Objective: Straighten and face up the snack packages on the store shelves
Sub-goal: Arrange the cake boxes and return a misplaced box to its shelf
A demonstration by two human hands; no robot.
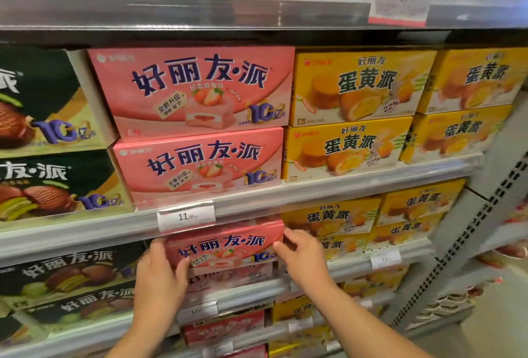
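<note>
A pink strawberry pie box (pixel 228 246) sits on top of a second pink box (pixel 231 276) on the shelf below the 11.50 price tag (pixel 186 217). My left hand (pixel 160 274) grips its left end, thumb across the front face. My right hand (pixel 303 254) holds its right end, fingers curled round the corner. The box leans a little, with its right side higher. On the shelf above, two more pink boxes (pixel 197 89) are stacked with their fronts facing out.
Yellow egg-yolk pie boxes (pixel 357 86) fill the right of both shelves, dark green chocolate pie boxes (pixel 43 100) the left. Shelf rails (pixel 343 186) with price tags run along each front edge. A grey perforated upright (pixel 485 229) ends the shelving at the right. Lower shelves hold more boxes.
</note>
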